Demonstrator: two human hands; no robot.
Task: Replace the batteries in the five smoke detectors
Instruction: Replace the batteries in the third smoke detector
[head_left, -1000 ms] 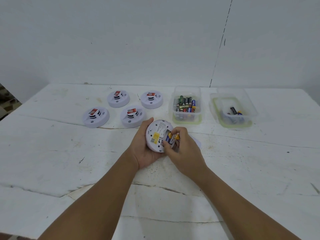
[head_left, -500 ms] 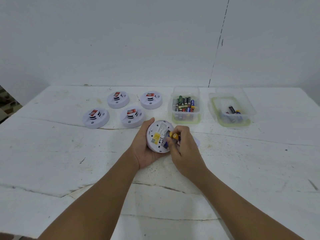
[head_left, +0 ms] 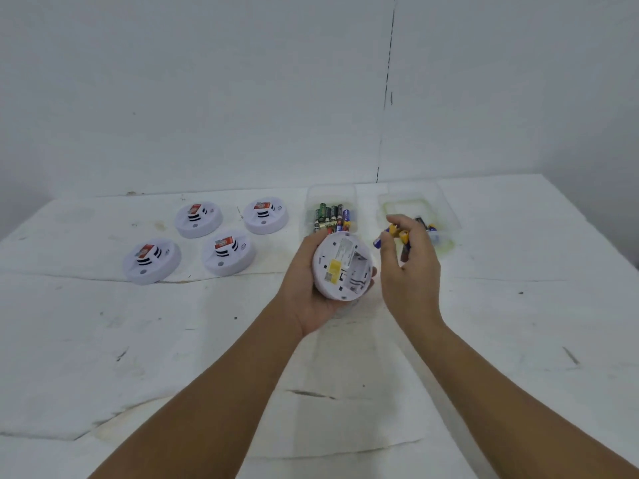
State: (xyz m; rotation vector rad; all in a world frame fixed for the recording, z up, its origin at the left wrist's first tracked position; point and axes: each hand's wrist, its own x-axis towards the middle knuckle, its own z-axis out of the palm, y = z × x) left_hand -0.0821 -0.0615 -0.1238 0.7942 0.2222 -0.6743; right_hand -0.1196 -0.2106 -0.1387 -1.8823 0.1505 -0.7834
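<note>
Head view: at frame centre the left hand (head_left: 311, 281) cups a detector (head_left: 340, 266), back up, its battery bay open and bare. Just right of it, the right hand (head_left: 409, 267) curls its fingers around yellow-and-blue batteries (head_left: 394, 233), raised above the bench (head_left: 103, 340). Four detectors (head_left: 198, 219) sit at left of centre. One tub (head_left: 332, 195) of batteries lies behind the held detector; another tub (head_left: 446, 216) lies behind the right hand.

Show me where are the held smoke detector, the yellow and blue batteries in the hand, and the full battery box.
held smoke detector (head_left: 342, 267): head view, its back face.
yellow and blue batteries (head_left: 397, 235): head view, yellow part.
full battery box (head_left: 331, 191): head view, far clear wall.
</note>
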